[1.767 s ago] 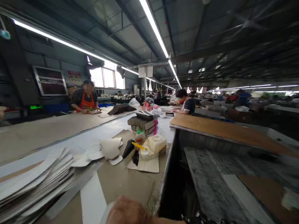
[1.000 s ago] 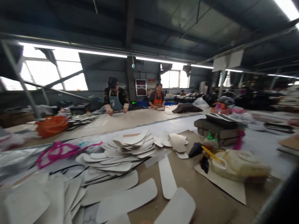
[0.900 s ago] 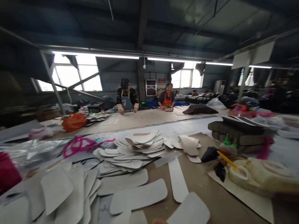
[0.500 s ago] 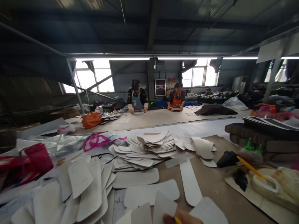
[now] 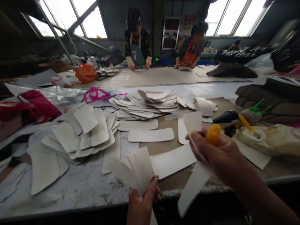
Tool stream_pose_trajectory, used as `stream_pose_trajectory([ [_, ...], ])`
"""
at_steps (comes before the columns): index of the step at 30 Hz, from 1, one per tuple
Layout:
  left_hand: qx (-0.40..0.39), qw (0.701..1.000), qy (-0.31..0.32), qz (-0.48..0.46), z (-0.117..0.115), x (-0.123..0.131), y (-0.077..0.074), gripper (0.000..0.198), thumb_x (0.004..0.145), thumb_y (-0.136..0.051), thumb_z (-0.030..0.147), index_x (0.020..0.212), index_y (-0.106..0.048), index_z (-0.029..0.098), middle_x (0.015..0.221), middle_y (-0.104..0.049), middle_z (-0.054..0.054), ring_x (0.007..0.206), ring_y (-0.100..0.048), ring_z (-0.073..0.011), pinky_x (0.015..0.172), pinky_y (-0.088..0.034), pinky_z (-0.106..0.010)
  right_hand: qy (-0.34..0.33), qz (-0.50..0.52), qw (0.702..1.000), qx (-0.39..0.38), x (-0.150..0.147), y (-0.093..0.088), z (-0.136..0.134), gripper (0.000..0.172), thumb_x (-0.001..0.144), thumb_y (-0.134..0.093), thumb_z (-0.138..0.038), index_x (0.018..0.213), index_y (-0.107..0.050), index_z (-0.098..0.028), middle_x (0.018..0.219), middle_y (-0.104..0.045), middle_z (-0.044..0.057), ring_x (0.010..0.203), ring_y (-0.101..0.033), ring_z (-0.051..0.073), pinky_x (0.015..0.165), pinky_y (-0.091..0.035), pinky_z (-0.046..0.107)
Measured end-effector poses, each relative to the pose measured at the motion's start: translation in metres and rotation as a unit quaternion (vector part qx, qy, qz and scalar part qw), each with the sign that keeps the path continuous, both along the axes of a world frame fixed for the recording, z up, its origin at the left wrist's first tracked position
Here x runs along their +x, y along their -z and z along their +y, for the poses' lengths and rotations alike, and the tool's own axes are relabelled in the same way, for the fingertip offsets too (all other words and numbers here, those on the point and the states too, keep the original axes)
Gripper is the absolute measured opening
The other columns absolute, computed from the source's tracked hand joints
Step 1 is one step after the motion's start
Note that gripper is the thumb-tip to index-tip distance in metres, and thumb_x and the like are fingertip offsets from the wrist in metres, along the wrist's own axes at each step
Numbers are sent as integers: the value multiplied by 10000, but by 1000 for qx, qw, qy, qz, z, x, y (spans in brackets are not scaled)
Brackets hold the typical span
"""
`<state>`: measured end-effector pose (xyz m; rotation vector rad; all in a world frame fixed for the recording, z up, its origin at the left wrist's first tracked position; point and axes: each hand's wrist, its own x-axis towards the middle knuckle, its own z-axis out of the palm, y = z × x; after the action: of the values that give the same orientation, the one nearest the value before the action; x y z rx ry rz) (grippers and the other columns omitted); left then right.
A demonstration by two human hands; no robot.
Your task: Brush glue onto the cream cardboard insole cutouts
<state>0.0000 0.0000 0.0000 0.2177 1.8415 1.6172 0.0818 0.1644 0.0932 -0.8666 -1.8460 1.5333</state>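
My left hand (image 5: 144, 201) is closed around several thin, off-white flat pieces (image 5: 142, 165), fanned upward near the table's front edge. My right hand (image 5: 220, 157) pinches one long off-white strip (image 5: 193, 192), blurred, its lower end hanging past the table edge. A tool with a rounded yellow handle (image 5: 213, 135) is also gripped in that hand; its working end is hidden. Between and beyond the hands lies a flat white piece (image 5: 174, 161) on brown sheeting, with another rounded strip (image 5: 151, 135) behind it.
Loose white pieces (image 5: 79, 134) lie heaped at left, and a stack (image 5: 150, 104) stands mid-table. At right are a white pot (image 5: 260, 135) with a yellow-handled brush (image 5: 245, 122), a black-tipped bottle (image 5: 226, 116) and dark stacked pads (image 5: 248, 97). Two people work across the table.
The view has tilted down, bringing both hands into sight. My right hand has risen to the right with the strip and yellow-handled tool; a piece at the front now lies exposed.
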Motion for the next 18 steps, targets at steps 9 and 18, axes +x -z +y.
stream_pose_trajectory([
  [9,-58,997,-11,55,15,-20,23,396,637,-668,342,964,-596,129,534,-358,87,543,-398,-90,679,-395,-226,-275,-320,894,152,26,40,39,366,846,-411,-435,574,-386,-190,556,-381,-38,513,-355,106,490,-281,225],
  [18,-53,998,33,-27,28,-37,17,629,551,-700,189,1156,-543,118,497,-299,107,555,-460,-124,764,-444,-284,-431,-416,771,217,-45,58,36,264,816,-486,-346,648,-573,-162,580,-554,13,521,-458,124,489,-285,213],
])
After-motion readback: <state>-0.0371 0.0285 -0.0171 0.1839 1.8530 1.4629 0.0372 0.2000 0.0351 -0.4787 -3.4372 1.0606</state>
